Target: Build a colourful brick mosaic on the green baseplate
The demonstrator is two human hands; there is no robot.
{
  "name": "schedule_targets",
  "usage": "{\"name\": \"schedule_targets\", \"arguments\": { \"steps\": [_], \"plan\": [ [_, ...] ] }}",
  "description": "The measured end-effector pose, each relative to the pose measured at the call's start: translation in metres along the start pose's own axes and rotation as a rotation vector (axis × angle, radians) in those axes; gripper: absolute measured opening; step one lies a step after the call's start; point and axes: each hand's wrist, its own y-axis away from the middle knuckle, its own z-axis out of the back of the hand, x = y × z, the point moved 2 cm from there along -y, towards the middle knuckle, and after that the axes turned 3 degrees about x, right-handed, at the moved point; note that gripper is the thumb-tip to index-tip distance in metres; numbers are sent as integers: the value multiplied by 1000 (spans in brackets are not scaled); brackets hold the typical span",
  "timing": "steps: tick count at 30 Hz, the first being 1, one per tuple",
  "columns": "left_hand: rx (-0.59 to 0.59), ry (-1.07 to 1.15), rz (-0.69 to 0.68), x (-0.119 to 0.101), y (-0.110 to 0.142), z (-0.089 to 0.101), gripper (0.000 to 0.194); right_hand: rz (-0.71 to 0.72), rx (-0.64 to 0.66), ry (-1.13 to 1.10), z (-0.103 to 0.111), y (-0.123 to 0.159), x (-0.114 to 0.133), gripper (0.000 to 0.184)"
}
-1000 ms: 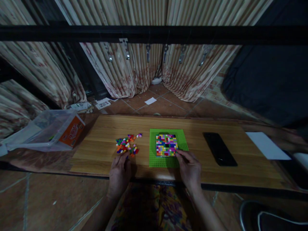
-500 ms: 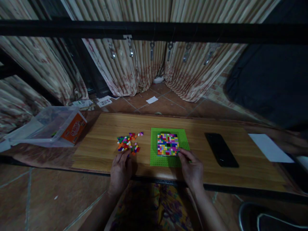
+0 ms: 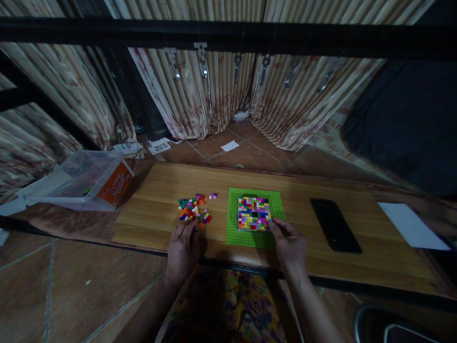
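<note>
A green baseplate (image 3: 235,233) lies on the wooden table (image 3: 150,214), with a square patch of many-coloured small bricks (image 3: 254,213) pressed onto it. My right hand (image 3: 290,245) rests at the patch's near right corner, fingers curled and touching the bricks' edge. A loose pile of small coloured bricks (image 3: 194,209) sits left of the plate. My left hand (image 3: 183,247) lies just below that pile, fingers stretched toward it, nothing visibly held.
A black phone (image 3: 334,224) lies right of the plate, a white sheet (image 3: 410,225) further right. A clear plastic tub with an orange label (image 3: 85,180) stands at the table's left end. Curtains and a tiled floor lie beyond; a black bar crosses overhead.
The view has shifted slightly up and right. My left hand has stretched its fingers closer to the loose pile; my right hand stays at the patch's corner.
</note>
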Motion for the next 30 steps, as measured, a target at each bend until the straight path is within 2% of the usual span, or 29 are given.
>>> {"name": "schedule_targets", "arguments": {
  "steps": [13, 19, 22, 24, 25, 26, 28, 30],
  "plan": [
    [6, 23, 33, -1, 1, -1, 32, 24, 30, 60, 0, -2, -4, 40],
    [-13, 64, 91, -2, 1, -2, 35, -47, 59, 126, 7, -6, -3, 46],
    [-17, 85, 106, -4, 1, -2, 36, -45, -28, 127, 12, 0, 3, 46],
    [-10, 94, 106, -4, 0, -2, 36, 4, -95, 147, 11, 11, 12, 41],
    [-7, 95, 109, -4, -1, -2, 36, 55, -84, 159, 7, 18, 19, 37],
    [-6, 94, 110, -4, -1, -2, 36, 109, -41, 157, 0, 26, 25, 33],
    [-9, 87, 112, -4, -1, -3, 35, 231, 140, 147, -22, 43, 37, 25],
    [-17, 83, 110, -4, -1, -3, 34, 342, 393, 219, -52, 59, 44, 22]
  ]
}}
